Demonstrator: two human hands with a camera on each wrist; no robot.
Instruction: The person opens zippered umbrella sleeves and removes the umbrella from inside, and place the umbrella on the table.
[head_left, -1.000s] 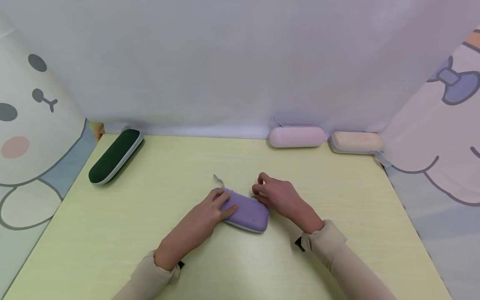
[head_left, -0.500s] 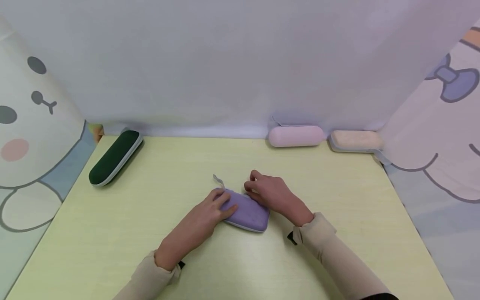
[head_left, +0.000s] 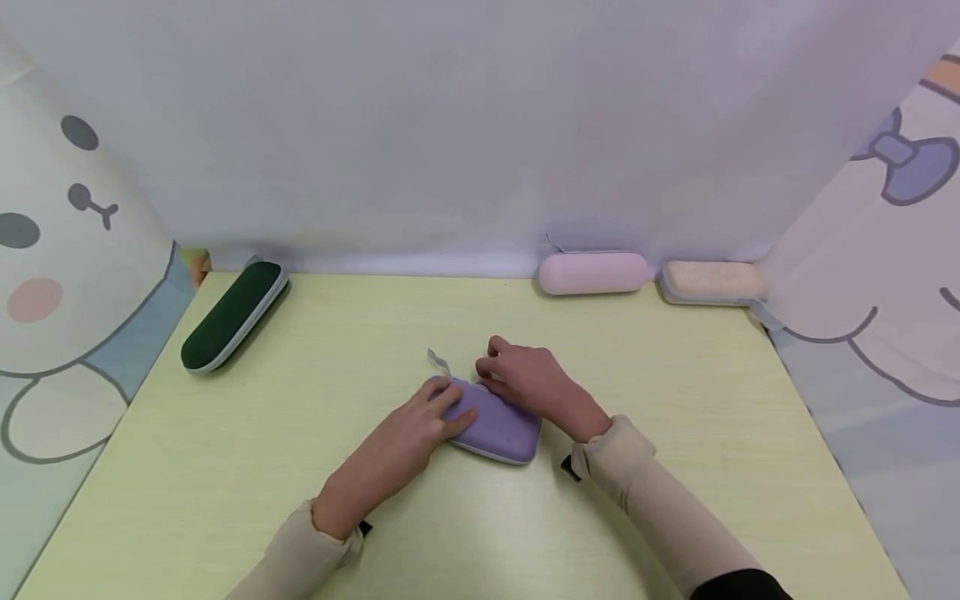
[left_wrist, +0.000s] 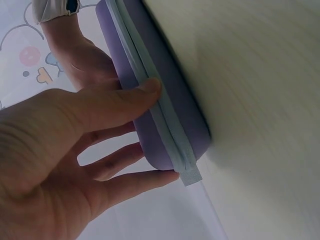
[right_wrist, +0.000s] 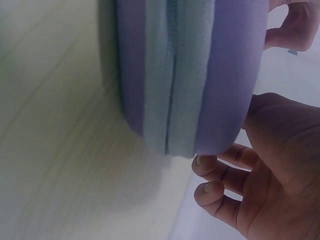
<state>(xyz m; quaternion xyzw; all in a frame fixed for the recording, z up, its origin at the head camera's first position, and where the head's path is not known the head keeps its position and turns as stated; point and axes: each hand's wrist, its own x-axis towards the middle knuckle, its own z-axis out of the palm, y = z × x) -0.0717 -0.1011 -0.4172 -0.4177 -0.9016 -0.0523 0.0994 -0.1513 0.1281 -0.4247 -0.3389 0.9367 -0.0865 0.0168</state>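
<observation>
A purple zippered glasses case (head_left: 495,421) lies at an angle on the table, its grey loop strap (head_left: 438,362) sticking out at the left end. My left hand (head_left: 412,421) grips that left end. In the left wrist view its thumb (left_wrist: 149,87) presses across the pale zipper band (left_wrist: 172,131), and its fingers spread over the lid. My right hand (head_left: 536,379) is at the case's far long edge with curled fingers, pinching the zipper pull, which is mostly hidden. The right wrist view shows the case's end with its zipper band (right_wrist: 172,80) and the curled fingers (right_wrist: 212,192) beyond.
A dark green case (head_left: 234,317) lies slanted at the back left of the table (head_left: 187,467). A pink case (head_left: 592,273) and a peach case (head_left: 714,281) lie along the back right edge. A pale curtain (head_left: 390,142) hangs behind; printed fabric flanks both sides.
My right hand has slid left along the far edge of the purple case, toward the strap end. My left hand and the case have stayed nearly still.
</observation>
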